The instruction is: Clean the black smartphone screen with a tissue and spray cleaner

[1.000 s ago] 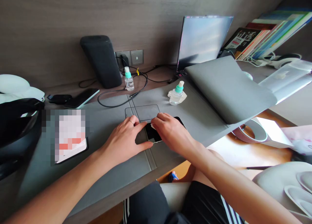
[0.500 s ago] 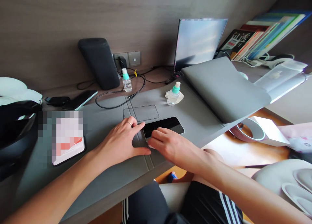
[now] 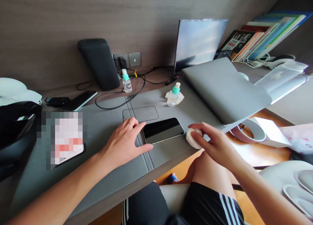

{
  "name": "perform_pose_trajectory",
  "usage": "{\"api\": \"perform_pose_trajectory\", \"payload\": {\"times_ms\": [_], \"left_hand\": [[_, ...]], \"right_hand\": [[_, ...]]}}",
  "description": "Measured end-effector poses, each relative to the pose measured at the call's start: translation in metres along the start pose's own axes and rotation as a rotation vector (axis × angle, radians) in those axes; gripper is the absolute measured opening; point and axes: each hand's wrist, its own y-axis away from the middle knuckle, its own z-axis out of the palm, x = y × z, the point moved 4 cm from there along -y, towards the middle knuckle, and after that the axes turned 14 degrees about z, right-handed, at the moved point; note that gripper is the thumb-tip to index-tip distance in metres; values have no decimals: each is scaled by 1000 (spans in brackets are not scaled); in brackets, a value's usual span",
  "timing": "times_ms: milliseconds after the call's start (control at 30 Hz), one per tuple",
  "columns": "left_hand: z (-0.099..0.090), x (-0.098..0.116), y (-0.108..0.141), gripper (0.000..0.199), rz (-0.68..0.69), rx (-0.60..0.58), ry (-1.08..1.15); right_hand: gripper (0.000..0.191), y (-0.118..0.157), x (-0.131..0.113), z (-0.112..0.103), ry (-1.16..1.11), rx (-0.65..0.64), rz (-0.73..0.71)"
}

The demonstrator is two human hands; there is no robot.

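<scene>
A smartphone (image 3: 163, 130) with a dark screen lies face up on the grey desk mat (image 3: 117, 179). My left hand (image 3: 126, 136) braces its left end, thumb and index finger at the two corners. To the right of the phone, my right hand (image 3: 211, 140) pinches a folded white wipe (image 3: 193, 138) near the mat's front edge. Just behind the phone rests a clear sheet with a thin dark outline (image 3: 146, 113), shaped like a phone screen. Farther back, a small spray bottle (image 3: 174, 95) with a teal collar stands on a pale crumpled piece.
Another spray bottle (image 3: 126, 83) stands beside a black cable (image 3: 110, 106). A closed grey laptop (image 3: 225, 91) lies at right before an upright screen (image 3: 199, 43). At left are a partly blurred phone (image 3: 70, 140) and a second dark phone (image 3: 80, 100). Books (image 3: 264, 39) lean at the back right.
My right hand has moved right, off the phone's surface to beyond its right end, and the white wipe now shows clearly. My left hand stays at the phone's left end.
</scene>
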Motion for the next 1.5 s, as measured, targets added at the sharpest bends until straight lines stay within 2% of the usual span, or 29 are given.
{"api": "perform_pose_trajectory", "payload": {"times_ms": [133,200,267,400,567,700,767,900,1033,1133,1200,1300,1400,1500], "left_hand": [[-1,2,-1,57,2,42,29],[-2,4,-2,54,7,49,36],[-4,6,-2,52,11,50,24],[-6,7,0,50,10,41,-3],[-7,6,1,50,6,43,9],[-5,7,2,49,7,45,14],[-5,7,2,49,11,47,9],[-9,11,2,60,29,128,11],[-22,21,4,65,215,299,143],[-29,31,8,56,398,339,222],[-32,35,9,41,480,339,249],[-35,37,9,17,497,353,314],[-35,33,4,2,386,353,398],[-32,26,1,13,209,321,459]], "right_hand": [[20,-1,-19,9,-104,-8,-103],[17,-2,-22,12,-170,16,-110],[11,-4,-19,14,-225,43,-33],[30,-5,-12,18,-348,-6,160],[17,-1,-16,14,-440,-75,161],[23,4,-8,13,-450,-38,190],[25,7,-6,15,-503,-59,207],[24,10,-22,31,-826,-249,240],[22,17,-54,61,-1218,-512,341],[26,21,-73,83,-1376,-635,393],[26,21,-79,91,-1377,-669,387],[22,19,-82,89,-1214,-638,318],[23,17,-77,72,-994,-449,225],[33,20,-72,57,-896,-308,155]]}}
